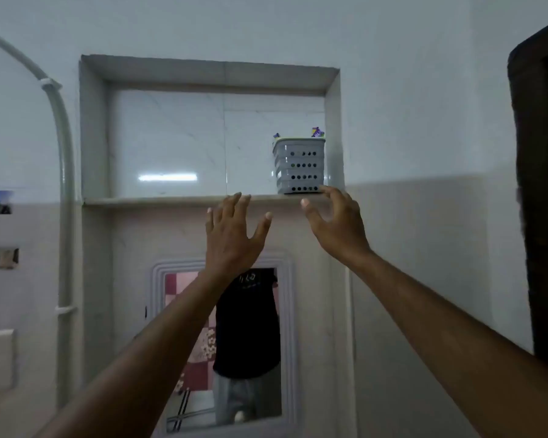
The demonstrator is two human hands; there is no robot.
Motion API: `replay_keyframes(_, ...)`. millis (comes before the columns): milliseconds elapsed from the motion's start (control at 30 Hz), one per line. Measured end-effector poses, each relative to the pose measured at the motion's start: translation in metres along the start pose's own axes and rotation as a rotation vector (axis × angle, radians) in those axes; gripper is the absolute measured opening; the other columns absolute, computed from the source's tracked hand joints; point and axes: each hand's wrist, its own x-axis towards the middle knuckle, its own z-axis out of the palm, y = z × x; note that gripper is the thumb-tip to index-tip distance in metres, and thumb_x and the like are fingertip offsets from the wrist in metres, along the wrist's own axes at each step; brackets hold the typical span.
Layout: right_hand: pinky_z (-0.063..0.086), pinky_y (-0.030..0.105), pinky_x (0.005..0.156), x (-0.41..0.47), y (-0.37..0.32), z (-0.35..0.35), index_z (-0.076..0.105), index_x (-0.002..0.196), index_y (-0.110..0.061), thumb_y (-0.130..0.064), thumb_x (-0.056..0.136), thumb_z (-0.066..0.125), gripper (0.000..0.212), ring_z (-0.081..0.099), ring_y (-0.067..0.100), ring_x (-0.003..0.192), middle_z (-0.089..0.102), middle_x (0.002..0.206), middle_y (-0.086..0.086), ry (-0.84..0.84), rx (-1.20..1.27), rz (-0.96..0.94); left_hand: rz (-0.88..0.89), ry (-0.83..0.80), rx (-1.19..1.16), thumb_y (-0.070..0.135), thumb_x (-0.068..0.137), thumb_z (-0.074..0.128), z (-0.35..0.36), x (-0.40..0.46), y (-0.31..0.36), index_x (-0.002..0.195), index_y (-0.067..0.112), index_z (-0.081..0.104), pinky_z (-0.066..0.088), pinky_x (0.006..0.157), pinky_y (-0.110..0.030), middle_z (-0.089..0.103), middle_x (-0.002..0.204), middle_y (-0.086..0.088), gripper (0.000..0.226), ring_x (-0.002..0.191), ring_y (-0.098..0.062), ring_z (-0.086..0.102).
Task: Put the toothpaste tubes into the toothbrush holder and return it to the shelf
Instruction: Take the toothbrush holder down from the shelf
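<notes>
A grey perforated toothbrush holder (299, 165) stands upright at the right end of the recessed wall shelf (158, 201). Two coloured toothpaste tube ends (317, 132) poke out of its top. My right hand (332, 222) is raised just below and in front of the holder, fingers spread, fingertips close to its base but holding nothing. My left hand (234, 232) is raised below the shelf edge to the left of the holder, fingers spread and empty.
A framed mirror (225, 343) hangs on the wall under the shelf, reflecting a person's torso. A white pipe (64, 184) runs down the wall at left. A dark door frame (541, 184) stands at the right edge.
</notes>
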Motion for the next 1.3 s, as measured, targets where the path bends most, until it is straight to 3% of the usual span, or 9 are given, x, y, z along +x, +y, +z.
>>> replay_keyframes(267, 0.042, 0.049, 0.122, 0.058, 0.000, 0.033, 0.041, 0.164, -0.020, -0.062, 0.100, 0.069, 0.081, 0.041, 0.026, 0.152, 0.046, 0.164, 0.006, 0.070, -0.069, 0.003, 0.031, 0.112, 0.025, 0.068, 0.105, 0.041, 0.035, 0.061, -0.010, 0.160, 0.025, 0.045, 0.003, 0.135, -0.053, 0.034, 0.174, -0.002, 0.070, 0.167, -0.023, 0.017)
replay_keyframes(467, 0.046, 0.052, 0.118, 0.081, 0.008, 0.056, 0.032, 0.164, -0.011, -0.069, 0.088, 0.075, 0.104, 0.049, 0.034, 0.145, 0.049, 0.158, 0.013, 0.093, -0.139, 0.019, -0.020, 0.109, 0.112, 0.071, 0.106, 0.027, 0.056, 0.070, -0.014, 0.162, 0.034, 0.044, -0.016, 0.132, -0.052, 0.029, 0.177, 0.002, 0.069, 0.169, -0.024, 0.002)
replay_keyframes(667, 0.047, 0.056, 0.118, 0.094, 0.014, 0.069, 0.017, 0.170, -0.007, -0.081, 0.081, 0.074, 0.129, 0.052, 0.037, 0.146, 0.048, 0.162, 0.015, 0.082, -0.122, 0.055, 0.018, 0.181, 0.163, 0.068, 0.108, 0.029, 0.067, 0.070, -0.021, 0.160, 0.038, 0.045, -0.013, 0.132, -0.054, 0.025, 0.178, 0.004, 0.062, 0.169, -0.025, 0.001)
replay_keyframes(900, 0.061, 0.051, 0.099, 0.091, 0.016, 0.067, 0.036, 0.162, -0.013, -0.079, 0.069, 0.079, 0.122, 0.063, 0.031, 0.129, 0.058, 0.147, 0.008, 0.176, 0.029, 0.053, 0.027, 0.164, 0.193, 0.070, 0.108, 0.026, 0.064, 0.069, -0.023, 0.163, 0.037, 0.042, -0.014, 0.132, -0.052, 0.025, 0.178, 0.005, 0.066, 0.169, -0.023, 0.003)
replay_keyframes(1133, 0.056, 0.051, 0.110, 0.072, 0.009, 0.054, 0.016, 0.171, -0.013, -0.079, 0.063, 0.085, 0.144, 0.054, 0.031, 0.145, 0.047, 0.161, 0.009, 0.305, 0.147, 0.026, -0.014, 0.098, 0.189, 0.071, 0.108, 0.025, 0.059, 0.068, -0.019, 0.165, 0.035, 0.039, -0.014, 0.132, -0.051, 0.023, 0.179, 0.003, 0.068, 0.169, -0.023, 0.002)
replay_keyframes(1300, 0.060, 0.047, 0.107, 0.059, 0.001, 0.039, 0.027, 0.168, -0.020, -0.081, 0.057, 0.092, 0.142, 0.061, 0.021, 0.140, 0.056, 0.159, -0.002, 0.325, 0.261, 0.019, -0.042, 0.058, 0.135, 0.069, 0.107, 0.025, 0.051, 0.062, -0.013, 0.165, 0.030, 0.039, -0.012, 0.133, -0.053, 0.027, 0.178, 0.002, 0.071, 0.169, -0.023, 0.006)
